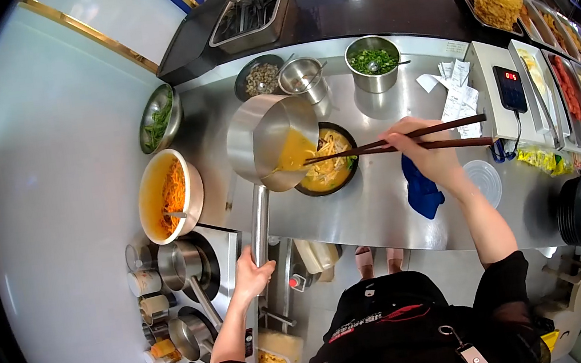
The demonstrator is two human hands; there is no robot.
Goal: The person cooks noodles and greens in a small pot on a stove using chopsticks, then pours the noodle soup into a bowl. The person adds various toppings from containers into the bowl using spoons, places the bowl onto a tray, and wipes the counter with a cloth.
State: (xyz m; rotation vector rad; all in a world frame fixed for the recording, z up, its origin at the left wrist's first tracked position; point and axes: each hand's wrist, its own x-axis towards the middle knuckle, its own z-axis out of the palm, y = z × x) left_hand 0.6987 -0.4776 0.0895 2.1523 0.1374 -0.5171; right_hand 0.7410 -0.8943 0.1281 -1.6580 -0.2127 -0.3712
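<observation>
My left hand [251, 273] is closed around the long handle of a steel saucepan [246, 147]. The pan is tipped to the right, with yellow-orange broth [292, 153] at its lower lip. Just under that lip is a dark bowl [352, 167] holding noodles and broth; the pan hides its left side. My right hand [425, 153] grips a pair of long dark chopsticks [374, 148]. Their tips reach to the pan's rim above the bowl. Whether they touch the noodles I cannot tell. A blue cloth [420, 190] lies on the counter beneath my right hand.
Behind the bowl stand a pot of chopped greens [373, 64] and a small steel pot [303, 79]. At left are a bowl of shredded carrot [174, 197] and a stove with saucepans [182, 263]. Receipts [456, 93], a clear lid [483, 184] and stacked black bowls [579, 211] are right.
</observation>
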